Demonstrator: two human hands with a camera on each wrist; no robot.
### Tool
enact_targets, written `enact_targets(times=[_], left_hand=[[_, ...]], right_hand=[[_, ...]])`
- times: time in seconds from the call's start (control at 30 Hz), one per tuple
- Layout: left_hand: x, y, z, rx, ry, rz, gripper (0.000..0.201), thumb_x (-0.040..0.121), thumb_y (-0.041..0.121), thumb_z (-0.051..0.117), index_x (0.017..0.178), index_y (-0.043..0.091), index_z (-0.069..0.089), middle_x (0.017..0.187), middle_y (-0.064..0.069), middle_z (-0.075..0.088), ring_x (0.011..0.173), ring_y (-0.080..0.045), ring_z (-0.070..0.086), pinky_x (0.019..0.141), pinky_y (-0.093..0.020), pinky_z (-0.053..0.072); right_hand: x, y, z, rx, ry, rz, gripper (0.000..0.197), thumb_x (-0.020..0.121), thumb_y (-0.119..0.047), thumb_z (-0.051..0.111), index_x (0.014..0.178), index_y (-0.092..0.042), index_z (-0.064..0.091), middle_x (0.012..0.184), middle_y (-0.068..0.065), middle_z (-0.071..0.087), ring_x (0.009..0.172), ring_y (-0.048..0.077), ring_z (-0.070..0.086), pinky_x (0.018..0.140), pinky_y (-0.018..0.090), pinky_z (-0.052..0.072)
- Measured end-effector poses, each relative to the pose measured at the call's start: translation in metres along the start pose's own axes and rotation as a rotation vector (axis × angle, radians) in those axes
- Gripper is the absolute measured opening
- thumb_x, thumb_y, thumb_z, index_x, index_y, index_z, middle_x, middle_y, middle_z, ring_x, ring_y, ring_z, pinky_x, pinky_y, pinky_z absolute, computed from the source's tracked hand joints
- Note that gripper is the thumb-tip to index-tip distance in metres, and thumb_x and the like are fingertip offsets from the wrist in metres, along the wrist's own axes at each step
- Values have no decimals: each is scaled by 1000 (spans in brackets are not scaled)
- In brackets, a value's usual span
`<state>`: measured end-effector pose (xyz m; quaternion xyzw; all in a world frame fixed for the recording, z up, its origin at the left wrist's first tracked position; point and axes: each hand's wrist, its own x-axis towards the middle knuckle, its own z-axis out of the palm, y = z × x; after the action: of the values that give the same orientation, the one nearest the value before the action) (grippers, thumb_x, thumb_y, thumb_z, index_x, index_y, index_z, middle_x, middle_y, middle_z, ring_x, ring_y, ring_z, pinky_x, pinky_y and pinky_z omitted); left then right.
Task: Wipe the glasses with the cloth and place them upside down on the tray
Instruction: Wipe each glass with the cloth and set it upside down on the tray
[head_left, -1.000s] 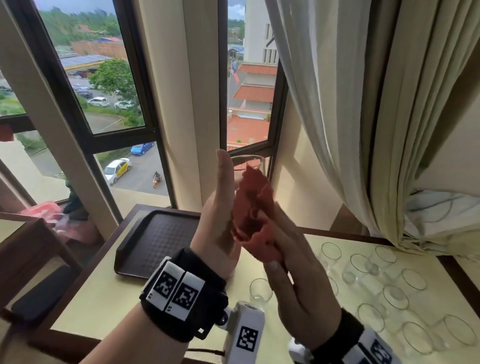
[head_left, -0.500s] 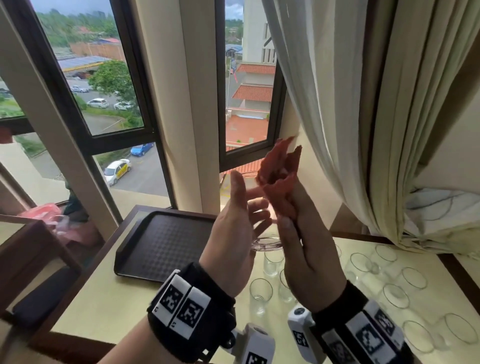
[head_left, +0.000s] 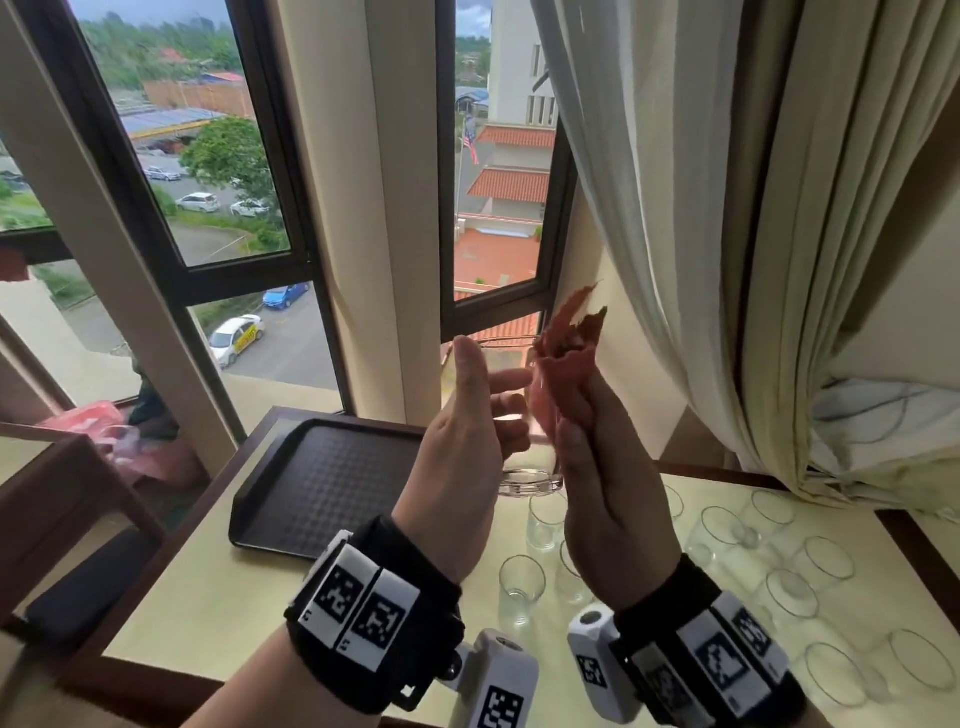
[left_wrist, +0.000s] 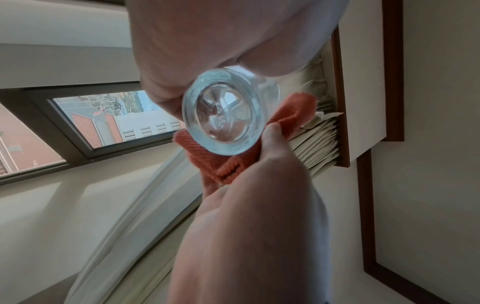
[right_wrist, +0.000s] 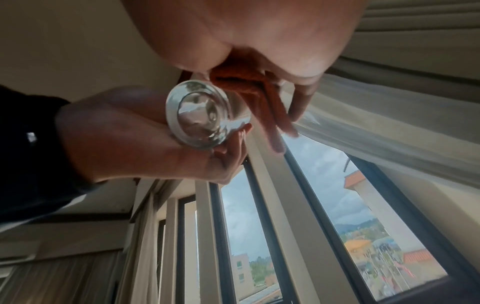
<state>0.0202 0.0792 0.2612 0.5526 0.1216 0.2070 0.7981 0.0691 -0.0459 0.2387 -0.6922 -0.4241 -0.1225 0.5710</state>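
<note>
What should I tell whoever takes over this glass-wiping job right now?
Left hand holds a glass upright in the air, rim up and thick base down.
Right hand holds the orange cloth against the glass's side.
Tray sits at the table's far left and carries no glasses, so none is finished.
The other glasses stand rim-up on the table, to the right of the tray.
Left to do: finish wiping this one, set it upside down on the tray, then repeat for the rest.
</note>
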Motion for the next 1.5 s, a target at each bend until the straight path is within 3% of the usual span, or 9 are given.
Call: enact_targets(times=[0.23,0.4,0.53,0.73,0.9,1.0,1.1,1.37,1.5], left_hand=[[-1,10,-16,-30,37,-63,83,97,80,42,123,6,71,118,-25,73,115,-45,72,106,-56,57],[-2,5,-12,48,94,-60,78,101,76,31,119,12,73,108,-22,68,90,-28,72,79,-43,62],[-3,-2,0,4,12,-36,78,104,69,27,113,7,72,79,-5,72,67,-14,70,62,-26,57],[-4,4,-8,-55,-30,-47,54,107,63,36,108,22,72,93,6,80,82,-10,77,71,-29,63],[-8,19,-9,14,41,-100,95,74,98,44,120,18,68,114,-19,74,103,-33,74,101,-57,58],[-9,14,-8,104,28,-48,113,61,97,68,122,2,60,95,-22,72,89,-31,74,80,-39,65],[-13,10,-3,24,-37,27,108,55,89,78,110,-1,55,73,-7,63,65,-18,64,65,-25,56],[-8,2,0,-63,-36,-48,58,107,66,34,100,27,76,90,8,78,87,-15,73,74,-24,61],[-8,6,-16,-53,-31,-90,86,93,87,42,125,13,73,121,-23,74,117,-42,72,105,-55,57]], right_hand=[[-43,9,8,-177,-147,-225,59,107,-18,42,164,-21,29,174,0,23,159,30,29,119,61,38],[-30,11,10,88,-74,35,46,113,-33,36,159,-38,38,151,-14,57,133,7,57,105,40,50],[-3,2,2,141,-7,77,51,111,-17,35,162,-16,35,158,-11,51,147,12,47,119,36,41],[-20,-13,3,-97,-91,-230,50,107,-15,40,156,-3,41,169,12,34,156,35,33,120,60,36],[-57,8,11,-72,-108,-115,53,113,-40,32,165,-30,28,167,2,40,142,36,52,109,62,48],[-51,11,11,36,-69,49,52,111,-48,34,163,-42,30,134,-4,63,100,17,59,94,40,51],[-26,10,4,127,-20,136,51,110,-41,36,161,-41,35,126,-16,66,105,0,62,92,26,51],[-6,-21,-3,-35,-65,-231,42,106,-14,42,147,-20,49,154,-5,50,142,22,50,113,42,44],[-46,9,9,-84,-83,-122,51,108,-23,42,158,-14,40,171,2,32,152,35,39,114,65,41]])
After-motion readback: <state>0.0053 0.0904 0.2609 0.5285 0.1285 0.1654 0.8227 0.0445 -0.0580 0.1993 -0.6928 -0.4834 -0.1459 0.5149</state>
